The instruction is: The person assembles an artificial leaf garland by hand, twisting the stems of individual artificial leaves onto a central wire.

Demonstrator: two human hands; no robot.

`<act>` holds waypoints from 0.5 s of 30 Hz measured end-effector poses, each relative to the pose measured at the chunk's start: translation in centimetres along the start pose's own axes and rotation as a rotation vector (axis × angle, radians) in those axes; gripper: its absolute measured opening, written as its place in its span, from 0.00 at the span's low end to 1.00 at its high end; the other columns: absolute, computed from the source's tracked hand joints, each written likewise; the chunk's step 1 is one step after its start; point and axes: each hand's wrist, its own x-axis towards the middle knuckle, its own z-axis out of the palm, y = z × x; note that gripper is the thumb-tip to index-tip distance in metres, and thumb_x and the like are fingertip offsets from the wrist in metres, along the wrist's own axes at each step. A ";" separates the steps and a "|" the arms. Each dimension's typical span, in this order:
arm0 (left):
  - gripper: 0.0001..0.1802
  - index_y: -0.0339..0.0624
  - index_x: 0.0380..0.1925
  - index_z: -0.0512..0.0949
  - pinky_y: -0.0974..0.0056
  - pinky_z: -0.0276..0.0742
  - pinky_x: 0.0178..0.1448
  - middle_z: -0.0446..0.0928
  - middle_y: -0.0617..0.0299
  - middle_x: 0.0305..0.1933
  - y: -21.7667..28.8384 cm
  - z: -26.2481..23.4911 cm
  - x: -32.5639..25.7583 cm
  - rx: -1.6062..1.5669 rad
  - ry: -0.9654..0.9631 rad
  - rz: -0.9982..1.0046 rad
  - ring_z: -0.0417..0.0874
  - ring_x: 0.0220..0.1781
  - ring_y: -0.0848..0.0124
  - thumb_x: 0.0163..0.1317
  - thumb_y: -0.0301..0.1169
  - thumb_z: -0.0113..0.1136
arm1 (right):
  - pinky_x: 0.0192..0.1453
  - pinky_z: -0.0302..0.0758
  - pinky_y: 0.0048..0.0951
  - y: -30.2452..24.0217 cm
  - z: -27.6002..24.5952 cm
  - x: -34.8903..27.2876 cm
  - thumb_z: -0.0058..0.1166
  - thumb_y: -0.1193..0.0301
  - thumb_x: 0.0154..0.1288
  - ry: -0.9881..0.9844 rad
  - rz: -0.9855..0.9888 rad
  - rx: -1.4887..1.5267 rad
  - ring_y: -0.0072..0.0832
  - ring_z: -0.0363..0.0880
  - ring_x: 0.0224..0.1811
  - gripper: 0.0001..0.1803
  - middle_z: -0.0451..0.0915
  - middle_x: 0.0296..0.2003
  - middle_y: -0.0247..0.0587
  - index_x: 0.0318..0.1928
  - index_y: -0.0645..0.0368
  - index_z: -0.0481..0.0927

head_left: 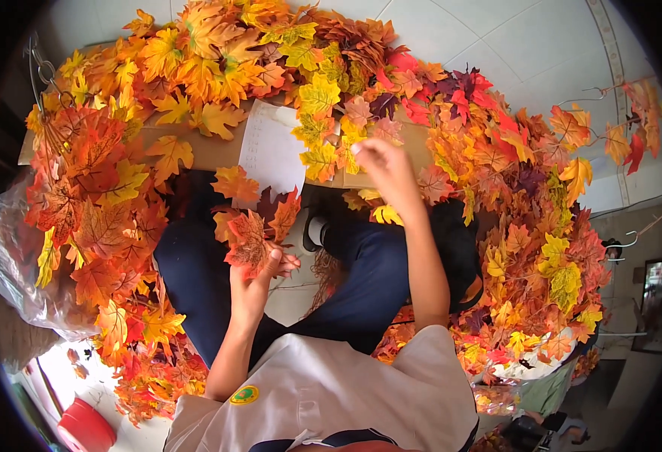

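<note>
My left hand (259, 277) is closed around the stem end of a bunch of artificial maple leaves (248, 245), orange, red and dark purple, held above my crossed legs. My right hand (385, 169) is raised farther off, to the right of a white paper sheet (272, 147). Its fingers are bent together beside yellow and orange artificial leaves (318, 128); anything pinched between the fingertips is too small to make out. The sheet lies on brown cardboard (210, 151), with some leaves overlapping its right edge.
Heaps of artificial leaves (94, 203) curve around me on the left, far side and right (527, 256). Metal hooks (47, 73) hang at the far left, another hook (626, 242) at the right. A clear plastic bag (26, 264) and a red bucket (86, 426) stand at the left.
</note>
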 end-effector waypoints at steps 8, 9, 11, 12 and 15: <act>0.11 0.33 0.38 0.76 0.66 0.75 0.49 0.82 0.60 0.34 -0.9 -0.4 0.7 0.160 -0.047 0.079 0.81 0.39 0.73 0.71 0.32 0.52 | 0.40 0.76 0.27 2.4 -6.6 14.4 0.57 0.69 0.63 0.471 -0.163 -0.312 0.26 0.82 0.33 0.11 0.84 0.32 0.43 0.39 0.66 0.80; 0.11 0.33 0.39 0.76 0.66 0.75 0.50 0.82 0.61 0.33 -0.4 -0.3 0.6 0.178 -0.044 0.015 0.81 0.40 0.74 0.71 0.31 0.52 | 0.40 0.76 0.27 0.3 -5.4 14.7 0.57 0.69 0.63 0.448 -0.182 -0.299 0.26 0.82 0.33 0.11 0.84 0.32 0.43 0.39 0.66 0.80; 0.09 0.32 0.42 0.75 0.67 0.76 0.50 0.81 0.62 0.34 -0.2 -0.4 0.7 0.117 -0.117 -0.070 0.82 0.40 0.75 0.70 0.29 0.53 | 0.39 0.76 0.29 -3.4 -2.0 15.3 0.57 0.70 0.64 0.288 -0.223 -0.234 0.28 0.82 0.33 0.10 0.83 0.33 0.43 0.40 0.66 0.79; 0.09 0.32 0.43 0.74 0.68 0.77 0.50 0.81 0.63 0.35 0.1 0.1 0.5 -0.008 -0.130 -0.141 0.82 0.41 0.75 0.70 0.29 0.54 | 0.39 0.76 0.29 -4.4 -0.4 16.3 0.57 0.70 0.64 0.253 -0.248 -0.215 0.28 0.82 0.33 0.10 0.83 0.33 0.43 0.40 0.66 0.79; 0.10 0.33 0.45 0.75 0.69 0.79 0.49 0.80 0.62 0.36 -1.1 0.0 0.5 -0.047 -0.278 -0.210 0.83 0.41 0.75 0.70 0.29 0.54 | 0.39 0.77 0.32 -8.2 4.5 18.6 0.57 0.72 0.63 0.066 -0.486 -0.373 0.34 0.82 0.32 0.09 0.81 0.32 0.46 0.39 0.65 0.78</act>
